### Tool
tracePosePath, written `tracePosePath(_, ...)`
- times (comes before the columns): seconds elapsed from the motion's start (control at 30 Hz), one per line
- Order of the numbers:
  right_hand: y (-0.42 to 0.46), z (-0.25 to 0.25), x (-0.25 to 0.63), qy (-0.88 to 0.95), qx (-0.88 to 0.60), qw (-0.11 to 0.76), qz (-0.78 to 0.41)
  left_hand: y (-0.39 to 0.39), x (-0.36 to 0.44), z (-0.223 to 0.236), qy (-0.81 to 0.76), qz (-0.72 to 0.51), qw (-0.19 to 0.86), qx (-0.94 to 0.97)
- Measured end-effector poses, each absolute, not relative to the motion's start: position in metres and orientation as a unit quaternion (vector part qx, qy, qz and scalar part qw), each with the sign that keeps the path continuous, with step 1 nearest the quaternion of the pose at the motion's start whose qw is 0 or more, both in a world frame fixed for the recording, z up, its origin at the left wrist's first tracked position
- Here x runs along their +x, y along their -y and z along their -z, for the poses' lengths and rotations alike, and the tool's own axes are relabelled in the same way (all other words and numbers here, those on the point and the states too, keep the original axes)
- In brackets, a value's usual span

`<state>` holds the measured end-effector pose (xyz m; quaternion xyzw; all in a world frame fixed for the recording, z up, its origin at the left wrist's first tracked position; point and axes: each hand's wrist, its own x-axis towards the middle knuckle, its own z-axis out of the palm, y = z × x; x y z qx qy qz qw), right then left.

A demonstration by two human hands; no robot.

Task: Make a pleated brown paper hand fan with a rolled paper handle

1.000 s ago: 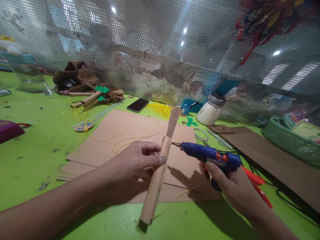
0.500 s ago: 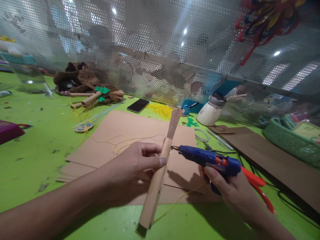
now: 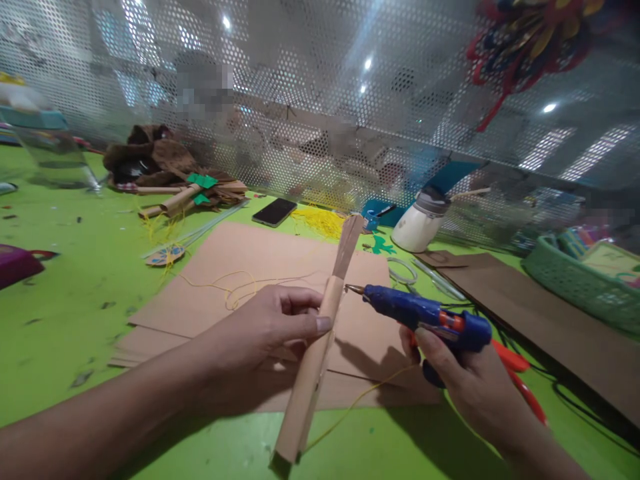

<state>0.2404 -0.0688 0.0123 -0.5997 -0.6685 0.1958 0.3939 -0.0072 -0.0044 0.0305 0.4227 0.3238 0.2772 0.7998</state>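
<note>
My left hand is closed around a rolled brown paper tube, its thumb pressed on the upper part. A fan-folded brown paper strip sticks out of the tube's far end. Along the tube's right edge runs a shiny line of glue. My right hand grips a blue hot glue gun, its metal nozzle close to the tube near the upper end of that edge. A yellow thread trails from the tube's lower end. Brown paper sheets lie beneath my hands.
Orange-handled scissors and black cord lie at right, near a brown board and green basket. Behind are a phone, yellow threads, a white bottle and a paper bundle. A perforated screen stands at the back.
The glue gun has moved slightly right, and its nozzle has drawn back a little from the tube's edge. My left hand and the tube stay nearly still.
</note>
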Motion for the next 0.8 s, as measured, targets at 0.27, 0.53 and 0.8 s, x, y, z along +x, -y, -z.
tracePosePath(0.27,0.0694,-0.0121,0.2398,0.682,-0.59,0.379,-0.209,0.0055,-0.0062,-0.0298,-0.321,-0.286,0.799,0.42)
tracePosePath(0.53,0.0717,-0.0131,0.2409,0.677,-0.591,0.379,-0.223,0.0011,-0.0071,-0.0328,-0.336,-0.29,0.771,0.456)
tracePosePath(0.8,0.0701,-0.0128,0.2418,0.675,-0.592,0.382,-0.219,0.0012,-0.008,-0.0358,-0.326,-0.28,0.791,0.435)
